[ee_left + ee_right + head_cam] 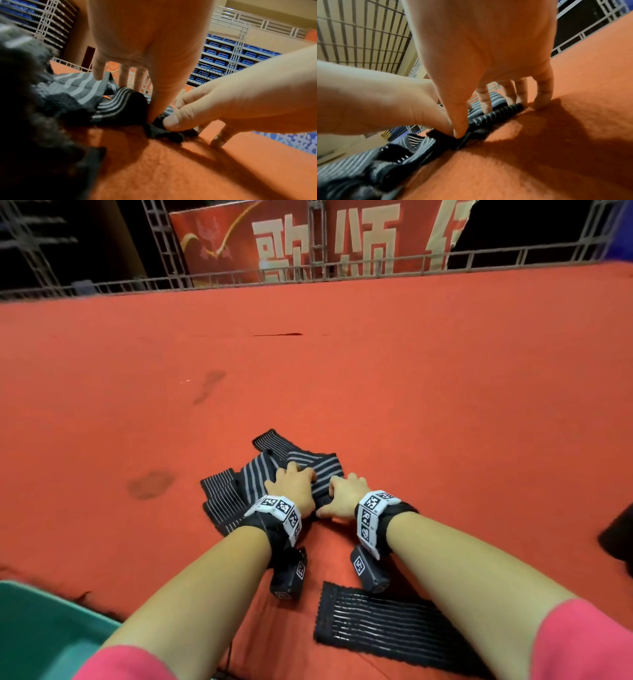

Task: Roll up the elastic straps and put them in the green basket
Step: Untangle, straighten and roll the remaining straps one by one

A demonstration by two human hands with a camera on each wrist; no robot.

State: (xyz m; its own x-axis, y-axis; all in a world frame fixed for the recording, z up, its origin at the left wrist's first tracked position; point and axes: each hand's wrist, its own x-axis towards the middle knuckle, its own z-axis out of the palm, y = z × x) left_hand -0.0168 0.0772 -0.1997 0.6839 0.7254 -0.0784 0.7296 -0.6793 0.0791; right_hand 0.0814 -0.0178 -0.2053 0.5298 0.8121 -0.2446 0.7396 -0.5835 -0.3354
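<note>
Both the left hand (294, 486) and right hand (344, 496) pinch the black grey-striped elastic strap (318, 470) with curled fingers. It lies on red carpet (411, 392)

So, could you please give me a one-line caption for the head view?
Both hands, left hand and right hand, start rolling a striped strap on red carpet beside a green basket.

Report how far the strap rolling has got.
Done: nothing visible; no rolled strap shows, and only a corner of the green basket is in view. In hand: both hands, left hand and right hand, pinch the near end of a striped strap, starting a roll. Left: that pile, plus the flat strap.
</note>
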